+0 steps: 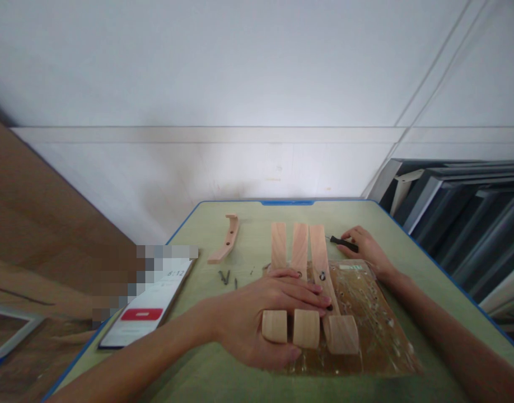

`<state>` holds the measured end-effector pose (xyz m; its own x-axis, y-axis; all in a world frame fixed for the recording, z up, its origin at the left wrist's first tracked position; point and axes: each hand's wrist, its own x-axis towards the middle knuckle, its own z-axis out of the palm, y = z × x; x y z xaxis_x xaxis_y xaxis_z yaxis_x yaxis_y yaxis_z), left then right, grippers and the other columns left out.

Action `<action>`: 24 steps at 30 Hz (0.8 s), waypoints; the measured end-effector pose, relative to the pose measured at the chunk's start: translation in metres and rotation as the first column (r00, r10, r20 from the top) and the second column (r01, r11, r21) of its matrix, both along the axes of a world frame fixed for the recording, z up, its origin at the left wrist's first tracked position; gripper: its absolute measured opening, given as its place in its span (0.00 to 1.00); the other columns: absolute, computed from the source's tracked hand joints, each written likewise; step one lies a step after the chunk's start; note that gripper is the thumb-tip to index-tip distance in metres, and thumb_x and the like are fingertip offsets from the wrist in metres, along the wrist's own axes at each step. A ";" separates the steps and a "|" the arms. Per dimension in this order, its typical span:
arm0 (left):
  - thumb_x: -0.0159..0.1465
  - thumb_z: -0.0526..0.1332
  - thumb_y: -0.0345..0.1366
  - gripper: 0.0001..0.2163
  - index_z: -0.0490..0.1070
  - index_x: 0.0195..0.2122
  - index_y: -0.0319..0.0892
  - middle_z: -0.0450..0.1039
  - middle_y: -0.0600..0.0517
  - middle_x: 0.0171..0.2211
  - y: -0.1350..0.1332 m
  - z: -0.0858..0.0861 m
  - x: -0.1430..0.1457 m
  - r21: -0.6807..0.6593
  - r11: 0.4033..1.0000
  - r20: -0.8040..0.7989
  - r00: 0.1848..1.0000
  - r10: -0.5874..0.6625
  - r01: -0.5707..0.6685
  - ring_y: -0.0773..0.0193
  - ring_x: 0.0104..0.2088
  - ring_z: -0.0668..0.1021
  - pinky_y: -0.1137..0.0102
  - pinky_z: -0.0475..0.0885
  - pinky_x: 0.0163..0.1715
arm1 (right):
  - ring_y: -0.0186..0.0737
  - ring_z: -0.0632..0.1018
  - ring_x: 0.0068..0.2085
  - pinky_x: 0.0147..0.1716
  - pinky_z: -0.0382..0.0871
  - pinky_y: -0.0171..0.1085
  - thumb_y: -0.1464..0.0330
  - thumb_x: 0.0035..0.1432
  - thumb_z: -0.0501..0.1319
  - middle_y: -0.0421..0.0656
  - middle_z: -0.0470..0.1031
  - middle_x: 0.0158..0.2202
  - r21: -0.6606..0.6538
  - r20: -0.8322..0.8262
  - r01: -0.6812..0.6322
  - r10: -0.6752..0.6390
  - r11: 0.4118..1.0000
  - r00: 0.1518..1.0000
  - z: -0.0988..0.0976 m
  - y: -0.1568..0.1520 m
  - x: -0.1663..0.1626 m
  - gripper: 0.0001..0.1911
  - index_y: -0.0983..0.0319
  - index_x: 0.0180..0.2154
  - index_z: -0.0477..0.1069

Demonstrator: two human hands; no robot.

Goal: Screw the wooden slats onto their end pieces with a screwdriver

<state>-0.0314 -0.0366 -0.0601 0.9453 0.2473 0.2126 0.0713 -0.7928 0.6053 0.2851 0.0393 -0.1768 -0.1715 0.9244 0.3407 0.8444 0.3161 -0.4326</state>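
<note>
Three pale wooden hook-shaped pieces [318,246] lie side by side, their raised block ends toward me. Across their middles rests my left hand [261,313], fingers pressed over the strips and thumb by the near blocks, gripping them. A screw [322,275] stands in a hole of the rightmost piece. Beneath the pieces is a brown board [366,330] in clear plastic, its surface dotted with holes. At the far right, my right hand [366,252] holds a screwdriver [343,244] by its black handle, the tip pointing left toward the pieces.
Another wooden piece [230,238] with two holes lies at the table's back left. Several loose screws [224,277] are left of my left hand. A phone or tablet [150,305] lies at the left edge of the green table [248,215]. Dark panels [462,207] lean at right.
</note>
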 end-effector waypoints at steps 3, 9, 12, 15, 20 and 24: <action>0.54 0.59 0.39 0.23 0.63 0.51 0.38 0.68 0.46 0.54 -0.001 0.001 0.000 -0.010 1.000 -0.014 1.000 0.005 -0.006 0.60 0.56 0.68 0.65 0.49 0.61 | 0.39 0.72 0.44 0.42 0.69 0.44 0.64 0.60 0.54 0.47 0.68 0.47 -0.052 -0.018 -0.033 0.032 0.998 0.999 0.001 -0.001 -0.002 0.16 0.64 0.48 0.64; 0.55 0.58 0.40 0.23 0.63 0.52 0.39 0.67 0.46 0.55 -0.002 -0.001 -0.001 -0.025 1.000 -0.008 1.000 0.006 -0.006 0.60 0.57 0.68 0.64 0.49 0.61 | 0.38 0.73 0.42 0.40 0.70 0.42 0.64 0.60 0.55 0.46 0.69 0.45 -0.070 -0.247 0.024 -0.041 0.997 0.968 0.013 -0.009 0.000 0.15 0.65 0.46 0.65; 0.55 0.58 0.40 0.23 0.62 0.53 0.40 0.66 0.47 0.55 -0.002 -0.001 -0.002 -0.018 1.000 -0.007 1.000 -0.003 0.003 0.60 0.57 0.67 0.65 0.50 0.60 | 0.34 0.74 0.36 0.35 0.71 0.38 0.64 0.59 0.55 0.44 0.71 0.39 0.029 -0.435 0.086 -0.065 0.996 0.898 0.036 -0.011 0.003 0.13 0.66 0.42 0.67; 0.55 0.58 0.40 0.24 0.63 0.53 0.39 0.67 0.47 0.55 -0.003 0.000 -0.002 -0.010 1.000 -0.004 1.000 -0.009 0.009 0.60 0.57 0.67 0.65 0.49 0.61 | 0.28 0.69 0.26 0.26 0.66 0.31 0.65 0.56 0.59 0.38 0.69 0.28 0.180 -0.641 0.140 0.008 0.974 0.768 0.073 -0.010 0.001 0.10 0.67 0.36 0.69; 0.55 0.59 0.39 0.23 0.64 0.52 0.37 0.67 0.46 0.55 -0.003 0.002 -0.001 -0.011 1.000 -0.024 1.000 -0.002 0.002 0.61 0.57 0.66 0.68 0.48 0.61 | 0.25 0.63 0.20 0.20 0.57 0.30 0.63 0.44 0.67 0.36 0.67 0.23 0.400 -0.814 0.068 0.320 0.914 0.485 0.151 -0.009 -0.024 0.10 0.63 0.27 0.71; 0.55 0.59 0.40 0.24 0.63 0.54 0.41 0.66 0.48 0.56 -0.002 0.003 -0.001 -0.026 1.000 -0.063 0.998 -0.003 0.002 0.61 0.57 0.66 0.67 0.47 0.61 | 0.27 0.63 0.20 0.18 0.54 0.31 0.57 0.44 0.66 0.37 0.64 0.21 0.512 -0.793 -0.032 0.486 0.859 0.366 0.193 -0.026 -0.054 0.14 0.62 0.24 0.73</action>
<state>-0.0322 -0.0391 -0.0573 0.9572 0.2496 0.1465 0.1078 -0.7774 0.6197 0.2308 0.0129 0.0157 0.2242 0.6553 0.7213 -0.1036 0.7520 -0.6510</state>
